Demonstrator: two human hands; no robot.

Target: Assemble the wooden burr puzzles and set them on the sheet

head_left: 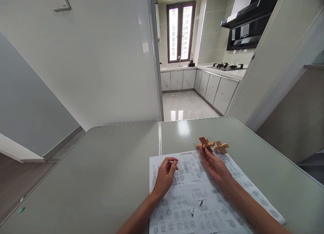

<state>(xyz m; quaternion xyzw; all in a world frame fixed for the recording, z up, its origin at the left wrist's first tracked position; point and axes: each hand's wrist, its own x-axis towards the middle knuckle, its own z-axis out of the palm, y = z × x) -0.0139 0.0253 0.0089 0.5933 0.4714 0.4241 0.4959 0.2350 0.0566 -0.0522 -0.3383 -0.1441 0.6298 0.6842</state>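
Two wooden cross-shaped puzzles sit at the far edge of a printed instruction sheet (202,197): a darker one (205,144) and a paler one (221,147) to its right. My right hand (214,165) lies flat on the sheet with fingers stretched out, fingertips touching the darker puzzle. My left hand (165,175) hovers over the sheet's left part, fingers loosely curled, thumb and forefinger close together; nothing shows between them.
The grey-green table (101,173) has a seam down its middle and a far edge facing an open kitchen doorway. A white wall (88,58) stands to the left, cabinets (217,89) and a hob beyond.
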